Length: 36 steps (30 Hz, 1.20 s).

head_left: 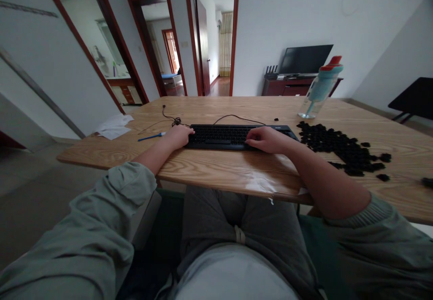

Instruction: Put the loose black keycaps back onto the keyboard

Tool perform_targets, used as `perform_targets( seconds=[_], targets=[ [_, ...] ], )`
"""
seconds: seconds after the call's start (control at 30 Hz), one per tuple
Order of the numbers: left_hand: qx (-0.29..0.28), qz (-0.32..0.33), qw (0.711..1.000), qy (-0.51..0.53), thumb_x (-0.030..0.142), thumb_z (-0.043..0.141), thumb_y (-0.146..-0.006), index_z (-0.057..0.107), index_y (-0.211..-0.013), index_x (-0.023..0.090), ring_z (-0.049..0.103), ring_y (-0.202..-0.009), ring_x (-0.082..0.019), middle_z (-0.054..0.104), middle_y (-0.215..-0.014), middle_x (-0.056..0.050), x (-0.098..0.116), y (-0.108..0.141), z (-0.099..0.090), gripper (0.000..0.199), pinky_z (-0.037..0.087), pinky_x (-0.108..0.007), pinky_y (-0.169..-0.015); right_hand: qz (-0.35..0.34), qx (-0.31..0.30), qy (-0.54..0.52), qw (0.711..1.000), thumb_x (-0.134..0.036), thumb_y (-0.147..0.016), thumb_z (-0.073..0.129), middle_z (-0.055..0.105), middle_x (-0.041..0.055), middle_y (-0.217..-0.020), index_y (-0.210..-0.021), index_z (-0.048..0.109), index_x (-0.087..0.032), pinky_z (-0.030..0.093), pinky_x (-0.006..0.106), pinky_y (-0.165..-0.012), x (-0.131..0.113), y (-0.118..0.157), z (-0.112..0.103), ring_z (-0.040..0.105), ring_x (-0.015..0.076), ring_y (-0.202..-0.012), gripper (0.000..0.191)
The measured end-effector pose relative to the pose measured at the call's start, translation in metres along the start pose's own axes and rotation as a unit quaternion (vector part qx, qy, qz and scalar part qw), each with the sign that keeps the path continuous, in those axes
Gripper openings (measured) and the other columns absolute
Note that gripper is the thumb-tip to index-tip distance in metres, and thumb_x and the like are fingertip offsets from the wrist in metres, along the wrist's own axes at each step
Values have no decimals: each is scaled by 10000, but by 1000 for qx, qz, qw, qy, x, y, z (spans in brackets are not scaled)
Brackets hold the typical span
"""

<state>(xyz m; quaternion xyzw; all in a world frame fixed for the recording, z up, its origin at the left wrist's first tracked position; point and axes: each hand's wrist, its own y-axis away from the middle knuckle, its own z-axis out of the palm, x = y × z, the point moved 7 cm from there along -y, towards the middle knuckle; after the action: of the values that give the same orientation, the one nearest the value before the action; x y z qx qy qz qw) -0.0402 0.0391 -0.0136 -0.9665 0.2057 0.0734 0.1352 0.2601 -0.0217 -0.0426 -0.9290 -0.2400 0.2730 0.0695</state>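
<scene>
Obscuring keyboard (219,136) (partly): left hand (180,136), right hand (266,139)

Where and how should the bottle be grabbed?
I'd wrap the right hand around the upper body of the bottle, just below the red lid, coming in from the left. It stands upright, and its tall, slim body suits a side wrap. The black pieces spread near its base on the near and right sides, so keep the fingers high.
</scene>
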Motion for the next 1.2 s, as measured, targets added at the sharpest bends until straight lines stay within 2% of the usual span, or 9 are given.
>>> perform_targets(
  seconds=[0.1,0.23,0.3,0.5,0.67,0.77,0.87,0.97,1.2],
  targets=[
    [20,-12,999,-43,128,465,-855,734,-1183,204,660,-1051,-282,696,-1171,-103,-1,2,3,431,510,-382,-905,4,10,-11,1000,-355,-835,581,657,33,-771,-900,678,-165,389,267,-604,3,-1,-2,538,144,-660,223],
    [92,-23,995,28,152,432,-879,734,-1170,193,659,-1078,-235,697,-1188,-45,-7,9,-1,421,501,-354,-970,-3,26,-12,1000,-361,-844,567,637,29,-720,-878,673,-165,380,274,-595,5,-2,-8,523,140,-630,225],
    [124,-4,990,65,136,460,-834,736,-1139,162,659,-1063,-221,708,-1160,-47,-9,11,-4,412,494,-334,-979,-3,34,-18,999,-370,-853,557,631,33,-709,-879,669,-160,376,278,-586,7,-2,-11,519,141,-622,239],
    [202,37,972,111,144,461,-773,737,-1014,141,633,-902,-218,691,-1047,-80,-17,11,-17,366,503,-344,-835,-9,37,-10,999,-363,-858,554,633,33,-721,-884,671,-164,380,280,-597,10,-3,-12,519,140,-628,233],
    [192,23,966,173,218,486,-815,738,-926,157,604,-861,-199,672,-990,-74,-24,7,-13,282,481,-345,-840,1,20,0,1000,-367,-860,555,635,26,-731,-894,669,-169,377,278,-596,8,-4,-8,520,139,-635,231],
    [174,-34,949,262,361,525,-867,706,-1032,143,583,-785,-170,649,-984,-80,-35,2,-1,328,493,-326,-792,2,21,-1,1000,-363,-857,553,635,27,-727,-895,670,-167,374,279,-591,7,-5,-9,518,137,-629,232],
    [145,-98,929,325,380,553,-869,624,-1173,118,595,-802,-159,631,-1049,-100,-45,-4,14,408,508,-312,-787,-1,25,-5,1000,-364,-850,559,637,30,-731,-900,677,-166,376,279,-597,7,-6,-9,522,139,-633,236],
    [126,-121,929,328,350,577,-859,579,-1215,121,612,-847,-162,601,-1145,-122,-46,-9,22,423,515,-326,-834,-1,29,-8,1000,-368,-848,562,637,32,-732,-910,681,-165,376,280,-602,10,-5,-10,521,140,-632,243],
    [107,-96,957,252,328,577,-851,600,-1194,158,598,-1074,-244,592,-1182,-133,-40,-17,24,383,478,-394,-964,3,72,-1,997,-398,-864,546,601,31,-671,-873,677,-159,349,282,-569,14,-3,-19,488,140,-601,272]
  ],
)
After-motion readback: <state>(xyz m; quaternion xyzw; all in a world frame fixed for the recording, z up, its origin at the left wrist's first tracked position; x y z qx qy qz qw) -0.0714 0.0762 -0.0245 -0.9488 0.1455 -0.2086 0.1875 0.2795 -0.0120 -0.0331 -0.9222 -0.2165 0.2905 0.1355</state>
